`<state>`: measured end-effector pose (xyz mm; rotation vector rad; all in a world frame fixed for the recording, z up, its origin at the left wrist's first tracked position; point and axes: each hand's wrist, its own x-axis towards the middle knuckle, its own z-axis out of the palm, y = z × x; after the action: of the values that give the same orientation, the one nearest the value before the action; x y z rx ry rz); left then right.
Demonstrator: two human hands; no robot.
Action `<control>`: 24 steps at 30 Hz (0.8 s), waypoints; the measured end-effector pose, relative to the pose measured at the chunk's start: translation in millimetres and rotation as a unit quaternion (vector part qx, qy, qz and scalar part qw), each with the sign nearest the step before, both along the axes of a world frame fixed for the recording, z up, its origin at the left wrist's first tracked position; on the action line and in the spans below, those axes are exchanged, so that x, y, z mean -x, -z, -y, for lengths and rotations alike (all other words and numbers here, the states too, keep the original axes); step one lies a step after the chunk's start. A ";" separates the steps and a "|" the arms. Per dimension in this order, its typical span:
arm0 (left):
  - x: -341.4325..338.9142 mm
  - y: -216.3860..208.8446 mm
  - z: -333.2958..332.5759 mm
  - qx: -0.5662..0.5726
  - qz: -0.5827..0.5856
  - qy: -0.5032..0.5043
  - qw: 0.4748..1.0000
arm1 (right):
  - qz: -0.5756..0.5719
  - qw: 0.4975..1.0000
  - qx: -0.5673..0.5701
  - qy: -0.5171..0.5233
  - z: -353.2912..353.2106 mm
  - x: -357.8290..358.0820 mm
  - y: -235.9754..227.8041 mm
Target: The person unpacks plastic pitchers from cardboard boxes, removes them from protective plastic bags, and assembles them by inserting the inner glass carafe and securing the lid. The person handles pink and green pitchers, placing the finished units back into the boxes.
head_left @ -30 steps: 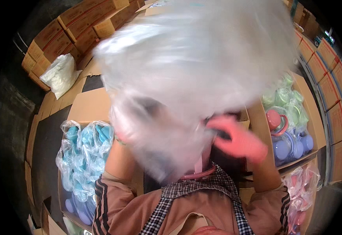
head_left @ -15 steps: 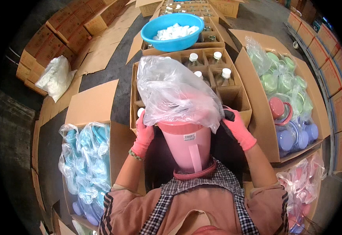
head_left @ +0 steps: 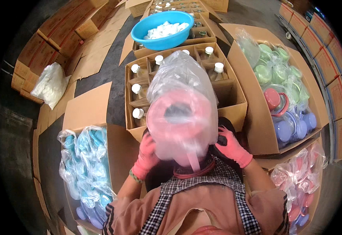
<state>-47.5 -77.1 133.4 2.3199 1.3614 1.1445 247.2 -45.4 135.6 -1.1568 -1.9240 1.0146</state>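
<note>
A pink plastic jug (head_left: 192,161), its handle toward me, rests against my lap. A clear plastic bag (head_left: 175,78) covers its top and most of its sides, blurred by motion. My left hand (head_left: 145,154), in a pink glove, is closed at the bag's left edge. Its fingertips are partly hidden behind the plastic. On the other side my right hand (head_left: 233,148), gloved in pink with a dark palm, grips the bag's right edge with curled fingers. The jug's base lies close to my checked apron (head_left: 202,182).
Ahead stands a divided carton (head_left: 237,109) of white-capped bottles, a blue basin (head_left: 139,33) of white caps behind it. Open cartons hold bagged blue jugs (head_left: 86,156) at left, green jugs (head_left: 276,70) at right, and pink ones (head_left: 296,176) near right. Stacked cartons (head_left: 329,62) line the far right.
Both hands have moved down toward me, drawing the bag further over the jug. More white-capped bottles show at the left of the divided carton.
</note>
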 end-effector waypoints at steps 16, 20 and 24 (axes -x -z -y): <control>-51.4 -18.2 54.0 0.181 0.090 -0.041 0.978 | 0.095 0.982 -0.122 0.112 29.2 49.7 -19.1; -47.6 -26.6 47.8 0.276 -0.126 0.278 0.911 | 0.081 0.976 -0.194 0.053 25.5 47.9 -31.4; -41.4 -23.4 49.6 0.335 -0.119 0.306 0.883 | 0.143 0.980 0.066 -0.123 38.6 36.2 -8.7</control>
<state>-6.1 -126.6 156.7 2.1209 0.7771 0.1541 211.0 -83.9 144.3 -1.2121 -2.3013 1.1736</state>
